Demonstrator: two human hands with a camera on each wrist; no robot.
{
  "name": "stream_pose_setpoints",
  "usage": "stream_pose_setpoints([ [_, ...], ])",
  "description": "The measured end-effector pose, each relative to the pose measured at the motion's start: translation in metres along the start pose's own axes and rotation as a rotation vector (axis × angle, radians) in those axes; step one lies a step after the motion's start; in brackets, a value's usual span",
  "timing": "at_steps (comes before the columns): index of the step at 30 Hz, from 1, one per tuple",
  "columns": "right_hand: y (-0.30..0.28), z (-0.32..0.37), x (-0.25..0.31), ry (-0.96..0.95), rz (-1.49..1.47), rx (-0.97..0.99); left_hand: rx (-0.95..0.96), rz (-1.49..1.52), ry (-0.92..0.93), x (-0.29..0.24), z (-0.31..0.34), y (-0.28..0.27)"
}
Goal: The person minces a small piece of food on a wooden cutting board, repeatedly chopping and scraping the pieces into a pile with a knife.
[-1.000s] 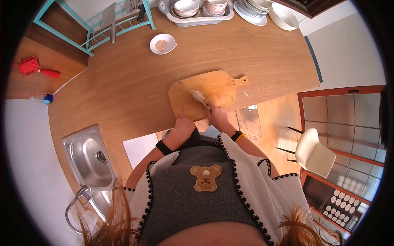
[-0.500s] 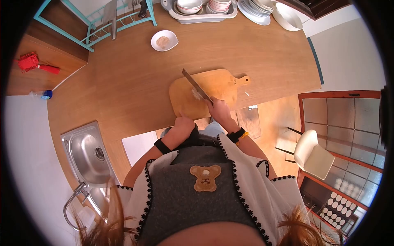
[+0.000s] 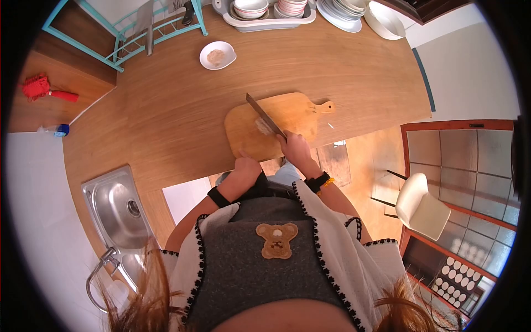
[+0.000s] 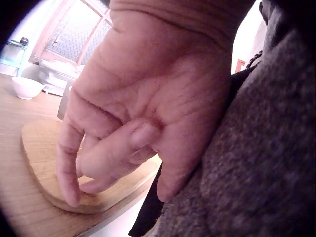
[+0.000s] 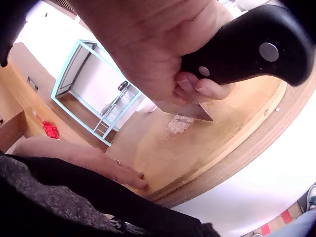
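Observation:
A knife [image 3: 261,112] slants over the wooden cutting board [image 3: 298,108]; my right hand [image 3: 297,149] grips its black handle [image 5: 242,49]. Pale, finely chopped food [image 3: 263,126] lies on the board just left of the blade; the right wrist view shows this small heap [image 5: 179,124] beside the blade's corner. My left hand [image 3: 243,172] rests at the board's near left edge, its fingers loosely bent and holding nothing. In the left wrist view this hand [image 4: 148,84] has its fingertips by the board's rim [image 4: 79,207]; whether all of them touch is unclear.
Behind the board stands a white bowl [image 3: 217,56] with pinkish bits inside. A dish tray [image 3: 270,26], stacked plates [image 3: 338,16] and a turquoise rack [image 3: 119,41] line the back. The sink [image 3: 119,205] is at left. A small white piece [image 3: 331,125] lies right of the board.
Compared with a second ago, my right hand has shifted slightly right and the knife has moved right and up, away from the chopped food. My left hand has stayed at the board's edge.

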State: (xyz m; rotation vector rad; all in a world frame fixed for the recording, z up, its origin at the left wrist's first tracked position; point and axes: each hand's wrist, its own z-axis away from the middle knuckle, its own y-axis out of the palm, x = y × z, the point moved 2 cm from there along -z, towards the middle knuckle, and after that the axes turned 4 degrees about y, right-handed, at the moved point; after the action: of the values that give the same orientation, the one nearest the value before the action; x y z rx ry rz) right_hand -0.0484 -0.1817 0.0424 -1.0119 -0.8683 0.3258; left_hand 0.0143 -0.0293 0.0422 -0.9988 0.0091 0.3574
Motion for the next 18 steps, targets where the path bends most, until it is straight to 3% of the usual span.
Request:
stream_pose_setpoints([
  [2, -0.003, 0.001, 0.002, 0.000, -0.029, -0.002, 0.106, 0.034, 0.063, 0.001, 0.002, -0.007],
  [15, -0.001, 0.000, 0.003, -0.012, -0.008, 0.037, 0.074, 0.033, 0.044, 0.002, 0.001, -0.001],
  [18, -0.002, 0.002, -0.001, -0.011, -0.115, -0.011, 0.037, 0.035, 0.060, 0.003, 0.002, 0.004],
])
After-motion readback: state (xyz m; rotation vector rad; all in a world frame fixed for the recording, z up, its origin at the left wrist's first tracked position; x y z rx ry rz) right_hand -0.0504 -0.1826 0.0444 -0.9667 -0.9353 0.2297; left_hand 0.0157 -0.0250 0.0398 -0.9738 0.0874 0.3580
